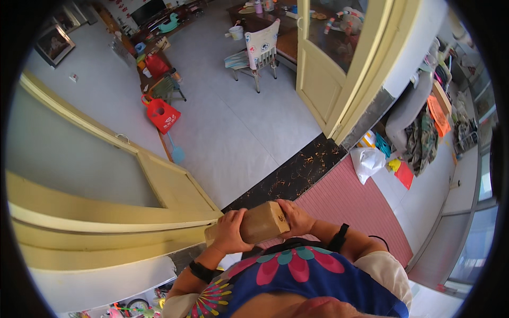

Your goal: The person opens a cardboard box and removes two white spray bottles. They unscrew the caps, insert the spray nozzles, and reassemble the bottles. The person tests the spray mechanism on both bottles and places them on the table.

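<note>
A brown cardboard box (263,222) is held in front of my body, low in the view. My left hand (231,232) is closed round its left part, the thumb and fingers spread over its top and side. At the box's right end, my right hand (297,218) grips the edge, fingers on the far side and thumb nearer me. The underside of the box is hidden. Each wrist wears a dark band.
Ahead lies a black marbled threshold (286,172) between two yellow doors, the left (175,185) and the right (321,79). A pink ribbed mat (350,204) is underfoot. White bag (367,161) and clothes (421,140) lie right; a chair (260,50) stands inside.
</note>
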Available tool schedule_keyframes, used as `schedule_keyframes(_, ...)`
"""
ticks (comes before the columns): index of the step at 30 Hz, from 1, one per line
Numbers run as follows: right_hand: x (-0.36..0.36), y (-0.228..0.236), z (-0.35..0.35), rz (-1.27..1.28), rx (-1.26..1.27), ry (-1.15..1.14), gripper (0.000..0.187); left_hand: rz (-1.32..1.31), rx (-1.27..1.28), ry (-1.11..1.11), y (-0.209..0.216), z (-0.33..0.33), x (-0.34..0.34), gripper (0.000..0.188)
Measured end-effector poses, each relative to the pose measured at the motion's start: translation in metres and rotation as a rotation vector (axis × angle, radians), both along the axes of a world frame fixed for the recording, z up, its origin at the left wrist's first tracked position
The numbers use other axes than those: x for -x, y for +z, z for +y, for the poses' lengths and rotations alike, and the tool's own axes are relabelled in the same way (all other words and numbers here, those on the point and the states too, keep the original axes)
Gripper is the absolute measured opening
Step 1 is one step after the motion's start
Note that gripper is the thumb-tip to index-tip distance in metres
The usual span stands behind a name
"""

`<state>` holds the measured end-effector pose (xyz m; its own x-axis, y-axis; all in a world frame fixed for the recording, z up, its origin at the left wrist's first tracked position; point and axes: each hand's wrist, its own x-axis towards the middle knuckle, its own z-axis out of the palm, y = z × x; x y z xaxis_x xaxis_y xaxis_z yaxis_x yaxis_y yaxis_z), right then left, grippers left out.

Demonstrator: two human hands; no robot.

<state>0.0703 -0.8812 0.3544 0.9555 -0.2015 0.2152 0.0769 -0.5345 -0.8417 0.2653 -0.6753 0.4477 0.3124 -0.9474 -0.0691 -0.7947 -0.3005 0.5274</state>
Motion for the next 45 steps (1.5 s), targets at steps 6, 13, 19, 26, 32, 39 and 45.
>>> schedule_keyframes(6, -0.102, 0.02, -0.088, -0.159, 0.063, 0.009, 0.113, -0.093, 0.09, 0.018, 0.031, -0.081, -0.085, 0.101)
schedule_keyframes(13, -0.26, 0.042, -0.198, 0.112, 0.054, 0.05, 0.119, -0.032, 0.135, 0.038, 0.017, -0.178, -0.25, 0.098)
schedule_keyframes(19, -0.402, 0.075, -0.292, 0.15, 0.062, 0.13, 0.131, 0.002, 0.078, 0.014, 0.046, -0.265, -0.407, 0.1)
schedule_keyframes(26, -0.49, 0.097, -0.422, 0.269, -0.192, -0.239, 0.039, -0.02, 0.054, 0.083, 0.055, -0.35, -0.574, 0.094)
schedule_keyframes(32, -0.631, 0.153, -0.577, 0.177, -0.052, -0.318, 0.018, -0.073, 0.002, 0.29, 0.044, -0.418, -0.708, 0.097)
schedule_keyframes(39, -0.894, 0.297, -0.66, -0.227, -0.376, 0.258, 0.018, -0.082, -0.133, 0.606, 0.056, -0.483, -0.87, 0.109)
schedule_keyframes(45, -1.082, 0.367, -0.665, -0.642, -0.404, 0.413, 0.024, -0.045, -0.162, 0.607, 0.034, -0.553, -1.044, 0.109)
